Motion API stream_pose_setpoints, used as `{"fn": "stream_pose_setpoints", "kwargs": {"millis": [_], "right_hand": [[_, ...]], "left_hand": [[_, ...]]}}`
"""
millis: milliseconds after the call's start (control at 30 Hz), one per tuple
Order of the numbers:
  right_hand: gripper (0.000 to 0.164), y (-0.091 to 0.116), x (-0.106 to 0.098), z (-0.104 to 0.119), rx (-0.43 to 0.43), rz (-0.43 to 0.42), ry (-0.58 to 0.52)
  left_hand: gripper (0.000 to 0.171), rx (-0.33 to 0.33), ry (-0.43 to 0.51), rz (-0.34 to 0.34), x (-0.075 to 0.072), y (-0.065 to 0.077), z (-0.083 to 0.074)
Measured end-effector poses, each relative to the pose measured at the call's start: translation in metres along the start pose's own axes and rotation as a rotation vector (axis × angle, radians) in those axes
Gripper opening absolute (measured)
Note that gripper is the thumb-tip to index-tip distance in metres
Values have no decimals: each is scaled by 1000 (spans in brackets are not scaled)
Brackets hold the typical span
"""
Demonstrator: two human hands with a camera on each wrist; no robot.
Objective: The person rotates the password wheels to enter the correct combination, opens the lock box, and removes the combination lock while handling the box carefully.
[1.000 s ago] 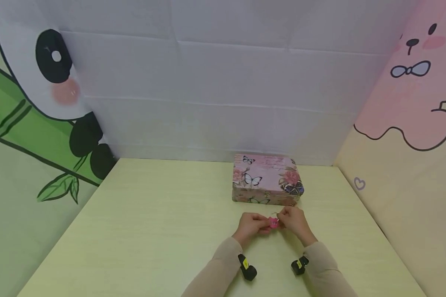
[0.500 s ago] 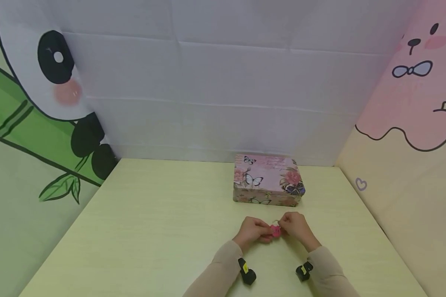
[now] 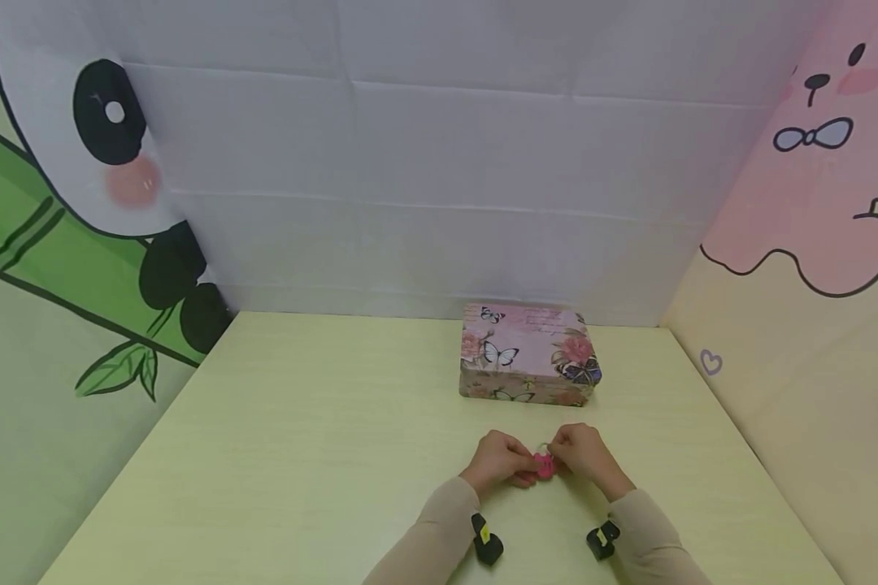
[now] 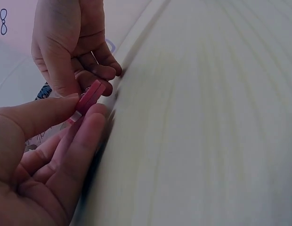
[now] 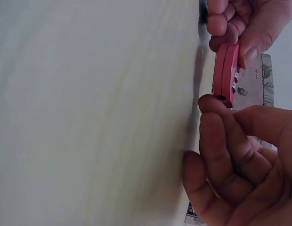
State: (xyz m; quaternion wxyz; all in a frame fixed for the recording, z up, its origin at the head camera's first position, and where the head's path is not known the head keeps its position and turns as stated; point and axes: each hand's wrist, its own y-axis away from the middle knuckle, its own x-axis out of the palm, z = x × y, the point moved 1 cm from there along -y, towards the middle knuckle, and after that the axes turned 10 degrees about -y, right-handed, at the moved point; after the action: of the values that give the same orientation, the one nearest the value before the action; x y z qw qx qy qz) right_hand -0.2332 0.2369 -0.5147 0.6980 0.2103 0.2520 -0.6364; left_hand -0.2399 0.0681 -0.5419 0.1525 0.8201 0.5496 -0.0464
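Note:
Both hands meet over a small pink combination padlock (image 3: pixel 545 465) in front of the flowered box. My left hand (image 3: pixel 501 457) pinches the lock's body between thumb and fingers. On the other side, the thumb and index finger of my right hand (image 3: pixel 584 452) pinch together at the thin shackle, which arcs above the body. Number dials show along one face of the padlock (image 5: pixel 223 70) in the right wrist view, with a dark hole at the end near the right fingertips. From the left wrist, the padlock (image 4: pixel 92 96) appears edge-on, its face mostly turned away.
A lidded box (image 3: pixel 530 349) with butterflies and roses stands behind the hands, by the white back wall (image 3: pixel 410 162). The pale yellow table (image 3: pixel 300 439) spreads mostly to the left. Printed side walls rise at both table edges.
Both hands have drawn the padlock slightly toward the person, away from the box. Its shackle now points upward in the head view. The box stays in place.

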Motion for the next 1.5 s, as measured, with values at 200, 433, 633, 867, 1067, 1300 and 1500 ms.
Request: {"fn": "stream_pose_setpoints", "kwargs": {"millis": [200, 433, 633, 867, 1067, 1300, 1500], "right_hand": [[20, 1, 1, 0, 9, 26, 12], [20, 3, 3, 3, 34, 39, 27], [20, 3, 4, 3, 43, 39, 28], [21, 4, 4, 4, 35, 45, 41], [19, 3, 4, 5, 32, 51, 46], [19, 1, 4, 5, 41, 62, 43], [19, -1, 4, 5, 49, 69, 63]], "left_hand": [[8, 20, -72, 8, 1, 1, 0], [8, 21, -116, 16, 1, 4, -3], [12, 14, -167, 3, 1, 6, -8], [14, 4, -196, -3, 2, 6, -8], [15, 4, -195, 6, 0, 4, -7], [16, 2, -198, 21, -2, 7, -12], [16, -10, -204, 16, -2, 7, -11]]}}
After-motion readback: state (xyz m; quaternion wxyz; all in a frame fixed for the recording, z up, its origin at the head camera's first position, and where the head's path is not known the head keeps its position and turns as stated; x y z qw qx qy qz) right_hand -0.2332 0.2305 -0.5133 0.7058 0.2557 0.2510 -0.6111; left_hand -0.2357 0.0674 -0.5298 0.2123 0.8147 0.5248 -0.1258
